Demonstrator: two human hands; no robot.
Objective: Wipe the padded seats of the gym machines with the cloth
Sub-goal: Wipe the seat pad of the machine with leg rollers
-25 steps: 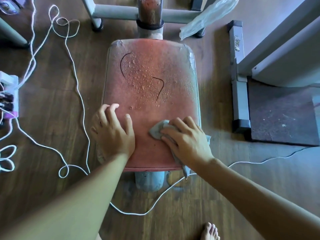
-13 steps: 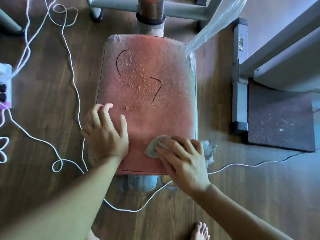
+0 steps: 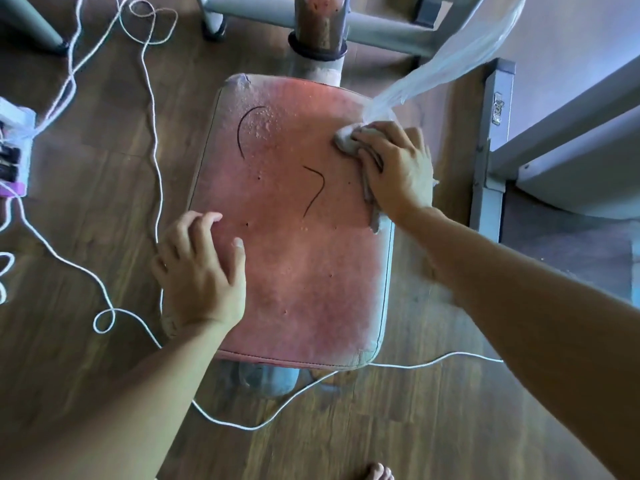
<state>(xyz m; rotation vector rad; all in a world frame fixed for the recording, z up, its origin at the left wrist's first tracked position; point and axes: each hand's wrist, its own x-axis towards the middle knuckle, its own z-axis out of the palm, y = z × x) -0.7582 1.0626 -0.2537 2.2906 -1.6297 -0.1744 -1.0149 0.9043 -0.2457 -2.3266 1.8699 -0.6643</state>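
A worn red padded seat (image 3: 294, 244) sits on a grey metal post in the middle of the view. Water droplets remain on its far left part near a dark curved mark. My right hand (image 3: 394, 168) presses a crumpled grey cloth (image 3: 346, 140) onto the seat's far right edge, fingers curled over it. My left hand (image 3: 201, 268) rests flat on the seat's near left edge, fingers spread, holding nothing.
White cables (image 3: 152, 140) loop over the wooden floor left of the seat and under its near end. A power strip (image 3: 14, 150) lies at far left. A clear plastic sheet (image 3: 450, 60) hangs by the far right corner. Grey frame bars (image 3: 488, 161) stand right.
My right hand has swept the cloth from the near right edge up to the far right corner. Droplets in the seat's middle are wiped away. My left hand stayed put.
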